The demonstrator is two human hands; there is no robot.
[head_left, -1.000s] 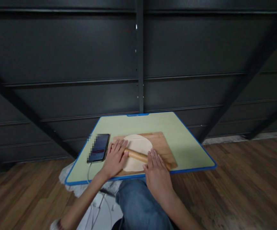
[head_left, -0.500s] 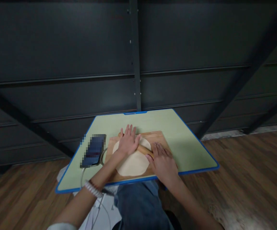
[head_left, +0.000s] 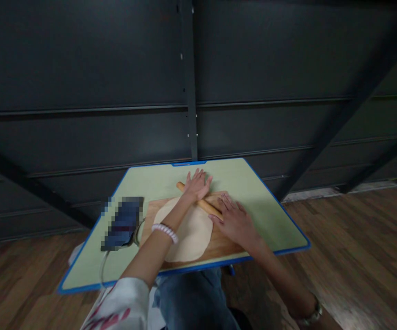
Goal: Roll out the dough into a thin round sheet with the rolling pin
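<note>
Both palms lie flat, fingers spread, on the slim wooden rolling pin (head_left: 199,202): left hand (head_left: 197,184) above centre, right hand (head_left: 234,221) lower right. The pale round dough sheet (head_left: 186,233) on the wooden board (head_left: 226,245) risks tearing thin under uneven pressure.

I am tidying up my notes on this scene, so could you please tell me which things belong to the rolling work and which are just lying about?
In use:
left hand and right hand, flat on the rolling pin
dough sheet
wooden board
green lap table

Lying about:
phone, left of the board
cable trailing off the table's edge
</note>
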